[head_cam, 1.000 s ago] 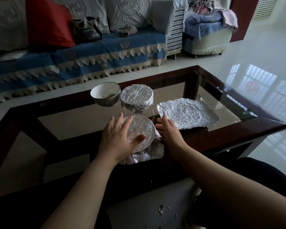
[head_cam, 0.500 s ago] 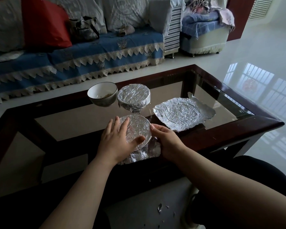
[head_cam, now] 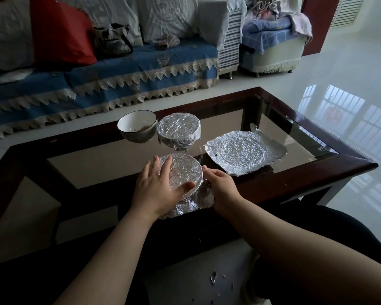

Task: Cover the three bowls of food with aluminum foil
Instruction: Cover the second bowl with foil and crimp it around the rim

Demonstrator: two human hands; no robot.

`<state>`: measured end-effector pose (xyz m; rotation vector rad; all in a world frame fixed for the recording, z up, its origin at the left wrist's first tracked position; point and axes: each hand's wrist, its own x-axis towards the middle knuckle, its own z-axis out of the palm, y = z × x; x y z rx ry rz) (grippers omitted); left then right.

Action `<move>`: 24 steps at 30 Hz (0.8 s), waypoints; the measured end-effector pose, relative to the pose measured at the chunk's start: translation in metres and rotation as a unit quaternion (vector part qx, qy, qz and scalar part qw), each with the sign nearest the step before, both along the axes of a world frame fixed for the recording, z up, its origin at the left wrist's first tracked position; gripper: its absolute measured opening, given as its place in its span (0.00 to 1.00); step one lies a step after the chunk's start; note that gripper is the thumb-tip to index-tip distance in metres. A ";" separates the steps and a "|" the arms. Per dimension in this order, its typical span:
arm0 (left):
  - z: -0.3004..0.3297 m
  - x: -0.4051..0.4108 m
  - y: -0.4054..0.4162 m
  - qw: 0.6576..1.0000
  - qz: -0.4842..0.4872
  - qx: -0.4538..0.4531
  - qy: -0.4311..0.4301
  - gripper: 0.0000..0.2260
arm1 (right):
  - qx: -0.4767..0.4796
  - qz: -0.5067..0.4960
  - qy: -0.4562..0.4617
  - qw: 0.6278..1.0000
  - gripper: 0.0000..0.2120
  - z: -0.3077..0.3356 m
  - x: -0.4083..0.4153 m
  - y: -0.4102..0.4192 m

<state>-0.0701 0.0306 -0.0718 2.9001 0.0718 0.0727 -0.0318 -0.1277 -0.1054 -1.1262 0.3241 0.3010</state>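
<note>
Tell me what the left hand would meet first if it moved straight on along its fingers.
Probably the foil-wrapped far bowl; the left hand points toward it, though depth is unclear.

Free room: we see bare glass tabletop (head_cam: 79,164) at left of frame.
Obstacles: open white ceramic bowl (head_cam: 137,125), foil-wrapped round bowl (head_cam: 179,130), flat crinkled foil sheet (head_cam: 243,151) at centre-right.

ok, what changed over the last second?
The right hand moved in from beside the near foil-covered bowl and now presses the foil against its right side. The left hand stayed flat on top. The far foil-covered bowl, uncovered white bowl and loose foil sheet stayed put.
</note>
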 end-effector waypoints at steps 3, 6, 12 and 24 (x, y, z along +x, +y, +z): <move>0.000 0.000 0.000 1.000 0.001 0.002 0.002 0.58 | -0.004 -0.003 0.008 1.000 0.08 0.003 -0.001 0.002; 0.000 0.000 0.000 1.000 0.003 0.003 0.005 0.58 | -0.010 0.008 0.010 1.000 0.09 0.007 -0.001 0.002; 0.001 0.000 -0.002 1.000 0.012 -0.001 0.008 0.58 | -0.034 0.034 0.008 0.999 0.10 0.003 0.003 0.001; 0.000 -0.003 -0.009 0.998 0.062 -0.011 -0.006 0.60 | -0.171 0.012 -0.054 0.984 0.09 0.004 0.011 -0.008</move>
